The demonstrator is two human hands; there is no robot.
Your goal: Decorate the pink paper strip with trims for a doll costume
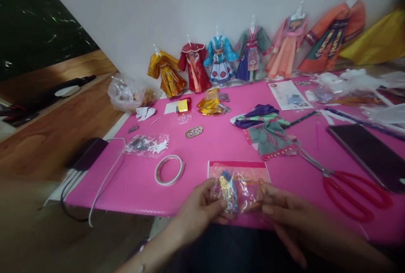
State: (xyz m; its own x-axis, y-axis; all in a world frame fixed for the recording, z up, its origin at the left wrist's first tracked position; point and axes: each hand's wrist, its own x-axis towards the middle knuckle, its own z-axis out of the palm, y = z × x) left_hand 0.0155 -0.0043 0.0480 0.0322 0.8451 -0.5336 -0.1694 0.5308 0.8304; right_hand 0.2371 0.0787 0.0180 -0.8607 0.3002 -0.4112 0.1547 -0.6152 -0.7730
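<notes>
Between my two hands, near the table's front edge, is a small clear plastic bag [248,197]. Inside it are gold trinkets [225,187], something blue like a tassel, and orange-brown cord. My left hand [207,203] pinches the bag's left end, beside the gold pieces. My right hand [281,205] has its thumb and fingers closed on the right end. Just behind the bag lies a pink and orange printed card [262,167], partly covered by it. A roll of white tape [170,171] lies flat to the left of my hands.
Red-handled scissors [348,188] and a dark phone [368,155] lie at right. Folded grey-green and purple fabric [268,133] is behind them. Several miniature robes, such as a blue one [220,60], lean on the wall. At left are a packet of small parts [145,144] and a black box with cables [90,154].
</notes>
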